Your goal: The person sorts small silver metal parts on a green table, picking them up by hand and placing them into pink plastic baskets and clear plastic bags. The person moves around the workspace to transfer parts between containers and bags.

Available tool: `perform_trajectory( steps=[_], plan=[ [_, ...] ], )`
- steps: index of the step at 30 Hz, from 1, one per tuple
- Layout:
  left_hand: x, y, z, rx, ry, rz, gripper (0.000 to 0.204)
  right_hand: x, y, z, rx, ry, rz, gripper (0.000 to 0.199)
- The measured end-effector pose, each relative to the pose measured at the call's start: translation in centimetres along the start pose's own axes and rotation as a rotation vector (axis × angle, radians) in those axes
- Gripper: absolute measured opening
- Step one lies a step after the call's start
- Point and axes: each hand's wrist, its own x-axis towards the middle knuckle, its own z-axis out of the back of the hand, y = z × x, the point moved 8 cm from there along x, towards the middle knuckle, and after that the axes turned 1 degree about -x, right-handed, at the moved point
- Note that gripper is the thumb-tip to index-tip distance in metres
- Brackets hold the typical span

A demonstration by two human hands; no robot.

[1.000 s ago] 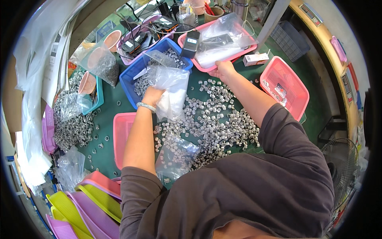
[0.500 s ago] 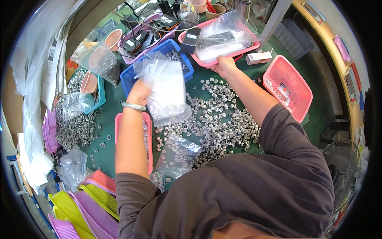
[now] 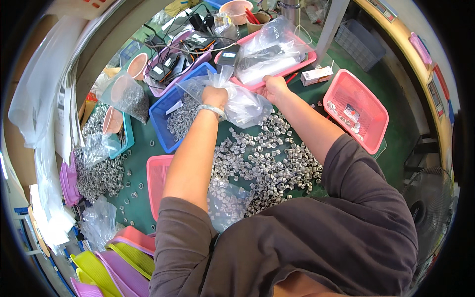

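Note:
My left hand (image 3: pixel 215 97), a pale bangle at its wrist, is closed round a bunched stack of clear plastic bags (image 3: pixel 247 108). The bags hang over the far part of the loose small metal pieces (image 3: pixel 267 163) and beside a blue basket (image 3: pixel 159 111) of metal rings (image 3: pixel 184 118). At the near rim of a pink basket (image 3: pixel 308 60), my right hand (image 3: pixel 275 91) has its thumb on top and its fingers curled under. Inside that basket lie more clear bags (image 3: pixel 272 42) and a white roll or stack. A black box (image 3: pixel 227 58) sits at its left corner.
On the right stands a pink basket (image 3: pixel 378 116) with a few pieces, near a small white box (image 3: pixel 317 75). Ring-shaped parts (image 3: pixel 101 173) are heaped at the left. A shallow pink tray (image 3: pixel 156 185) lies by my left forearm. Stacked coloured baskets (image 3: pixel 111 265) are at lower left.
My left hand has moved right with the bags, toward my right hand, uncovering the rings in the blue basket. The bags now look bunched rather than flat. My right hand stays at the pink rim.

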Motion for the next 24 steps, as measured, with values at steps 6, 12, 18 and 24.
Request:
perform_trajectory(
  steps=[6,12,18,24],
  plan=[
    [1.2,-2.0,0.6,0.097,-0.144,-0.114,0.021,1.0,-0.8,0.5,-0.034,0.043,0.017,0.023],
    [4.4,-2.1,1.0,0.143,-0.245,-0.170,0.021,0.7,-2.2,0.6,-0.139,0.017,-0.047,0.022],
    [10.2,0.1,0.6,0.346,-0.259,-0.350,0.023,1.4,-3.0,0.5,-0.185,0.004,-0.060,0.019],
    [10.7,0.4,0.3,-0.176,-0.116,-0.189,0.036,2.9,-4.1,-0.1,-0.139,0.032,-0.049,0.019]
  ],
)
